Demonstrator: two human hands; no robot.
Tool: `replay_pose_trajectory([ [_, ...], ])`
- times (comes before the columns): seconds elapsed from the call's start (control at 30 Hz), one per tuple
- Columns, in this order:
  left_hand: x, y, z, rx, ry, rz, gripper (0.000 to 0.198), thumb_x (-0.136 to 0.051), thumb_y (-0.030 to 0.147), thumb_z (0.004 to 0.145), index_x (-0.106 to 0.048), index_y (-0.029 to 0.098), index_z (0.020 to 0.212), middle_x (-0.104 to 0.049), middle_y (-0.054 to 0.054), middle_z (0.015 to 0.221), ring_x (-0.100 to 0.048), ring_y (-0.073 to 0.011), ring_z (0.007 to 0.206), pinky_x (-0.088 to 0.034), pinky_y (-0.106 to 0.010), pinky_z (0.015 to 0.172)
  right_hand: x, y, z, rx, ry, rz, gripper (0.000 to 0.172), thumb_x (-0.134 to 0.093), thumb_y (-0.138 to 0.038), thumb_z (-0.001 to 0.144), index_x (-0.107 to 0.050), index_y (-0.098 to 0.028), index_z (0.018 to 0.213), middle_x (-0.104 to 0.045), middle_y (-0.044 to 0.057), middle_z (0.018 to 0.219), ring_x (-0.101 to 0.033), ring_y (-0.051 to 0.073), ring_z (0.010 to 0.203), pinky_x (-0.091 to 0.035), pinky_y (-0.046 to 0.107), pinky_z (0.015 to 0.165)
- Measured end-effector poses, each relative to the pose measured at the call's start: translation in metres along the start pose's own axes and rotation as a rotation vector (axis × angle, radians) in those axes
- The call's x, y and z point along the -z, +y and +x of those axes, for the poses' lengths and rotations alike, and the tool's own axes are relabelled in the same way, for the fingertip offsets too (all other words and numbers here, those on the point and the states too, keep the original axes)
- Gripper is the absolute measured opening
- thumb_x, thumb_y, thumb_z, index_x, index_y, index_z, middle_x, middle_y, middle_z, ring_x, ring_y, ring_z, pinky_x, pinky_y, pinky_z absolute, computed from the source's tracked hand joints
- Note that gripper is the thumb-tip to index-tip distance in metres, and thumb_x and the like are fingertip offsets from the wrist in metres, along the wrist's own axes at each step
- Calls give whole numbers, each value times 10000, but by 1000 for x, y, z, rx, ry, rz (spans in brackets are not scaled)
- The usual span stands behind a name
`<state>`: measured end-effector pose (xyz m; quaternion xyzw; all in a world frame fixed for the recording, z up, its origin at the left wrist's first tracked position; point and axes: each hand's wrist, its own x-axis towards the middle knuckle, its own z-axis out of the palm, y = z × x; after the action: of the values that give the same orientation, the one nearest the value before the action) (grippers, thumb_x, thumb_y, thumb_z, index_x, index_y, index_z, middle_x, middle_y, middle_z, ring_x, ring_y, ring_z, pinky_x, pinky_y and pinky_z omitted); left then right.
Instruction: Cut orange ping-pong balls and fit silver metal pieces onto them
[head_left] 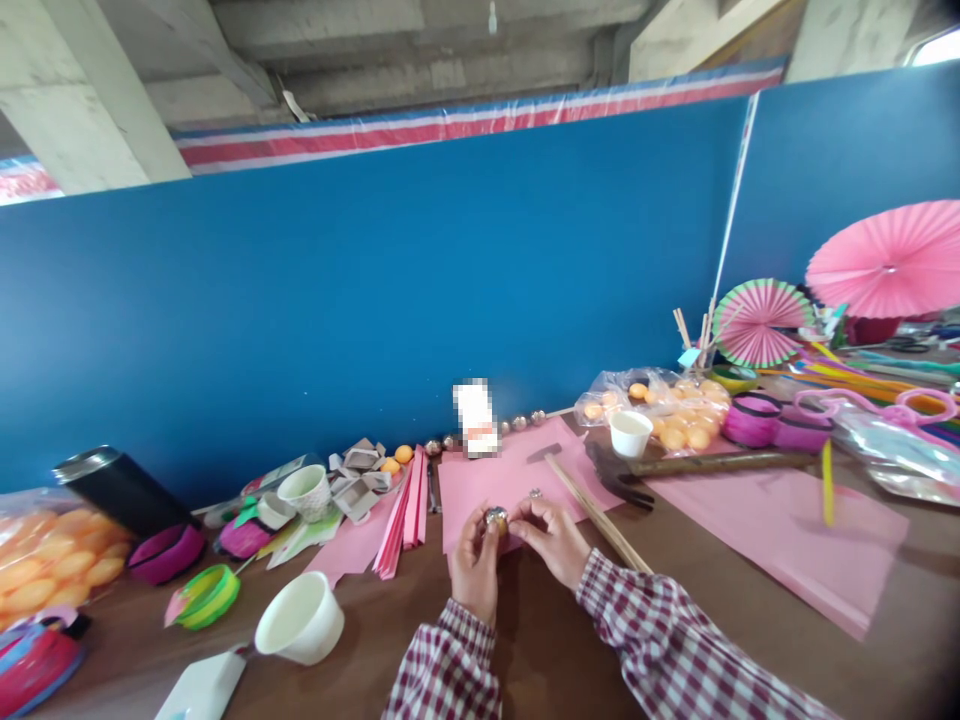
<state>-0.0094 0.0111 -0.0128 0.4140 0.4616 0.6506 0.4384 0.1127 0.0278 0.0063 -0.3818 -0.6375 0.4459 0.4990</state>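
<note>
My left hand [475, 562] pinches a small shiny metallic ball [496, 517], silvery with a yellowish lower side, between thumb and fingers. Close against its right side, my right hand [553, 538] is closed in a pinch; what its fingertips grip is too small to make out. Just beyond the right fingers lies a small silver piece [535, 493]. Both hands are above the near edge of a pink paper sheet [480, 490]. At the back, along the blue board, several similar shiny balls [433, 447] stand in a row, partly hidden by a blurred white object [475, 415].
Wooden sticks [600, 515] and a hammer [720, 463] lie to the right, near a white cup [631, 433] and bagged orange balls [686, 410]. Leftward are folded pink paper strips [405, 515], a white bowl [300, 620], a green bowl [208, 597] and a black flask [120, 490].
</note>
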Motion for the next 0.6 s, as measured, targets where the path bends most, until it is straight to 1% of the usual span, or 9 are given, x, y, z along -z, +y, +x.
replay_pose_trajectory([
  [0.13,1,-1,0,-38,-5,45,410,-601,329,670,-565,160,1041,-603,-102,1048,-537,-217,995,-382,-363,899,1,2,0,2,-8,-63,129,-543,-276,720,-578,-154,698,-551,-8,642,-492,107,613,-402,229,602],
  [0.27,1,-1,-1,-60,-12,69,417,-600,330,670,-561,158,1049,-605,-102,1046,-524,-222,1014,-372,-372,909,1,1,1,-29,-29,-75,140,-524,-278,732,-568,-153,688,-533,-15,598,-478,100,563,-396,223,561],
  [0.5,0,0,-1,-71,-8,68,393,-602,327,668,-573,154,1020,-606,-103,1048,-533,-218,1005,-385,-360,898,1,0,1,-38,-33,-115,163,-508,-295,745,-543,-159,662,-500,-27,545,-454,95,518,-380,218,521],
  [0.6,1,-2,0,-72,-20,75,384,-594,327,678,-567,157,1022,-598,-102,1064,-530,-215,1011,-389,-355,895,1,2,1,-24,-29,-119,156,-510,-291,744,-543,-160,666,-508,-24,561,-462,98,530,-386,221,533],
])
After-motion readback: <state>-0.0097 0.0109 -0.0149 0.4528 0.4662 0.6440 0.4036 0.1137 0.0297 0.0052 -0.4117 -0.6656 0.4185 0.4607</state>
